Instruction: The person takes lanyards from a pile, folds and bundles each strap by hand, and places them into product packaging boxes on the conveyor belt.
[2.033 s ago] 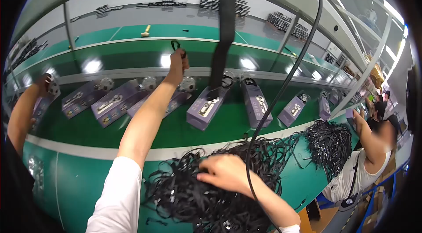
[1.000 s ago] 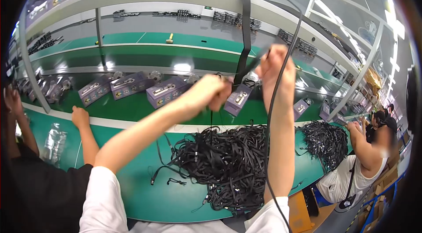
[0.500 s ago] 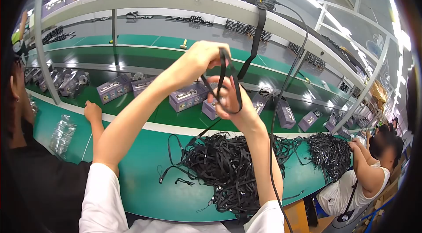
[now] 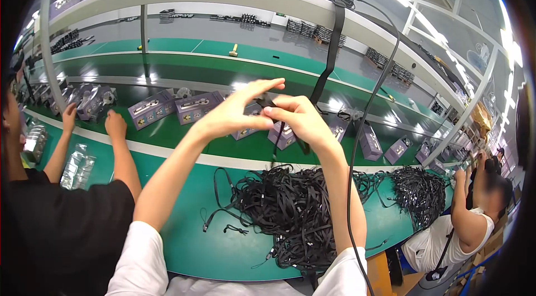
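Note:
My right hand (image 4: pixel 298 119) is closed, its thumb and fingers pinching a black lanyard (image 4: pixel 268 104) whose strap hangs below. Facing it, my left hand (image 4: pixel 237 111) has its fingers stretched out and the thumb apart, curved beside the lanyard; whether it touches the strap is hard to tell. Both hands are raised above the near edge of the green conveyor. Below them a big tangled pile of black lanyards (image 4: pixel 285 212) lies on the green table (image 4: pixel 195 251).
Purple boxes (image 4: pixel 199 106) stand along the conveyor (image 4: pixel 151 138). A black cable (image 4: pixel 350 184) hangs down at the right. A co-worker in black (image 4: pixel 67 229) is at the left, another in white (image 4: pixel 424 248) at the right, near a second lanyard pile (image 4: pixel 419 195).
My left hand has moved down and opened from the strap; the lanyard loop is now bunched up in my right hand. The left co-worker's hands and the boxes have shifted.

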A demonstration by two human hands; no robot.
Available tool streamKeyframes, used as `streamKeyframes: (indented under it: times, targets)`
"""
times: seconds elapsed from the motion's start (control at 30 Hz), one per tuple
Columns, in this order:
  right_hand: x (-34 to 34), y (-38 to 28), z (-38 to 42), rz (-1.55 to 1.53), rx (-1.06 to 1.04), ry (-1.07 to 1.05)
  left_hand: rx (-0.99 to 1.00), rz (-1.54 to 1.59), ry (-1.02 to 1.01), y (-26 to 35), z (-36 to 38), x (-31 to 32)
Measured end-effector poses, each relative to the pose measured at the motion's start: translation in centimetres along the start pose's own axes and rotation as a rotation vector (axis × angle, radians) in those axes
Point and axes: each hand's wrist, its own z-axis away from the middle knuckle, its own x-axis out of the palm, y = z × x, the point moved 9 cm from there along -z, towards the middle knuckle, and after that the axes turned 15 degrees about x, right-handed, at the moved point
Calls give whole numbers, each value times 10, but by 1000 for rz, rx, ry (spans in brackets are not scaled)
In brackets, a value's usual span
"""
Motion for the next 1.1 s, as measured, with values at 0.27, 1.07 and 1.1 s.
streamKeyframes:
  times: [0.27,1.07,1.1]
  targets:
    - [-30,-25,0,178,230,201,-429,596,330,-73,37,58]
    - [22,177,124,719,370,-209,-433,537,792,-346,-60,44]
    - [26,182,128,684,333,-200,-407,570,754,-372,-64,53]
